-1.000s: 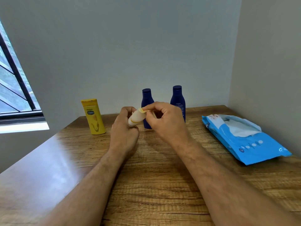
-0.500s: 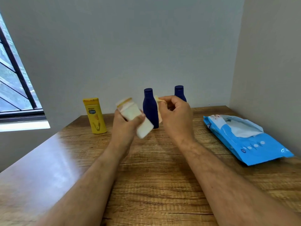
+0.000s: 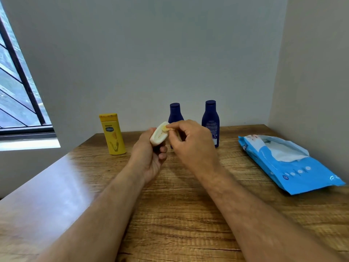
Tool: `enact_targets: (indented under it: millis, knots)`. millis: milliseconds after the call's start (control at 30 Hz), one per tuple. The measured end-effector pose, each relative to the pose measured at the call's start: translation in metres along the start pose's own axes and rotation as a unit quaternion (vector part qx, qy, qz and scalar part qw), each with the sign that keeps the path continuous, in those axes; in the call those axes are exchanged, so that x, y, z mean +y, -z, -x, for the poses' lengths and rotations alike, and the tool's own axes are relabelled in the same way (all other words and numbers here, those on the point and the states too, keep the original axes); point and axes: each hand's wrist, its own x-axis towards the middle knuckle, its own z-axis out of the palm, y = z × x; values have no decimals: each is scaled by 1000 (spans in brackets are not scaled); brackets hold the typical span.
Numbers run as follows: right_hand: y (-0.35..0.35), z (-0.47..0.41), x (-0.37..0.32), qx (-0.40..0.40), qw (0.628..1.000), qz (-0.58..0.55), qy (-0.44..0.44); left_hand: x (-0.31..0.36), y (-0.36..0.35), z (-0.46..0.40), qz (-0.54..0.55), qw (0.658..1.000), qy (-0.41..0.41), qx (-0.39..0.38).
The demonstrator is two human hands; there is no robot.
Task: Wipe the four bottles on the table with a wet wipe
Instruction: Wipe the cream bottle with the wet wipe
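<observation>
My left hand [image 3: 149, 157] grips a small cream-white bottle [image 3: 158, 136], tilted so that its end faces me, above the wooden table [image 3: 179, 214]. My right hand [image 3: 192, 146] pinches a small yellowish folded wipe [image 3: 167, 129] and presses it on the bottle's upper end. A yellow bottle [image 3: 112, 134] stands upright at the back left. Two dark blue bottles stand at the back: one [image 3: 175, 115] is half hidden behind my hands, the other [image 3: 211, 121] is just right of my right hand.
A blue pack of wet wipes [image 3: 294, 171] lies on the right side of the table with a white wipe sticking out of its opening. Walls close the table in at the back and right. A window [image 3: 17, 95] is at the left.
My left hand turned the white bottle from held up lengthwise to end-on toward me. My right hand brought the wipe back onto it after being apart half a second ago.
</observation>
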Motion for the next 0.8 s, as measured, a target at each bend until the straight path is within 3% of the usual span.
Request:
enact_targets:
  millis: [67,200,333,500,667,800]
  knots:
    - [1,0,2,-12,1000,13,14,-2,1,-4,-13,1000,2,-3]
    - [-4,6,-3,-146,987,3,67,-2,10,-9,-28,999,-16,20]
    - [-5,3,-4,-114,990,-3,77,0,8,-5,-47,999,-27,0]
    - [1,-1,3,-28,999,-29,-1,-3,6,-7,-63,997,-53,-6]
    - [-2,6,-5,-142,989,-37,14,-4,12,-10,0,997,-61,42]
    - [-3,6,-9,-159,985,-35,52,-3,10,-10,26,997,-70,-7]
